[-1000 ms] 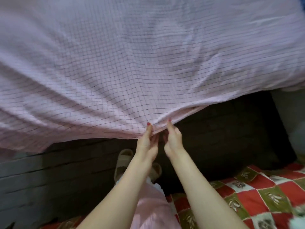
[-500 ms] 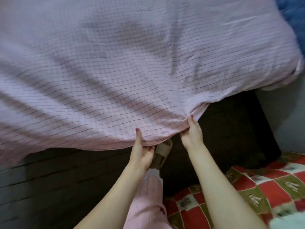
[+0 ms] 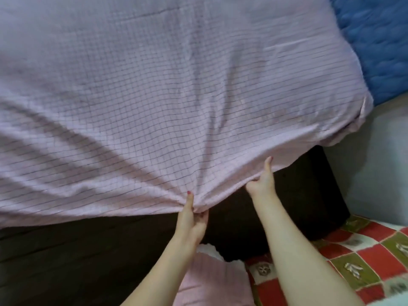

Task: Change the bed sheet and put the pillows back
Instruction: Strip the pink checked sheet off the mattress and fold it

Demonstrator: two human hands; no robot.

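- Head view, hands: left hand [image 3: 194,217] pinches the near hem of the pink checked sheet [image 3: 154,96], folds fanning out from it; right hand [image 3: 262,182], just to the right, grips the same hem, thumb on top.
- Head view, advice: pull evenly toward the near side (both hands low), then tuck against the dark bed frame [image 3: 287,195], so the diagonal creases flatten.
- Head view, materials: sheet soft, thin, grid-lined, draped over the bed; blue quilted cover [image 3: 375,40] bare at far right; red-and-green patterned cloth [image 3: 364,257] on the floor nearby.
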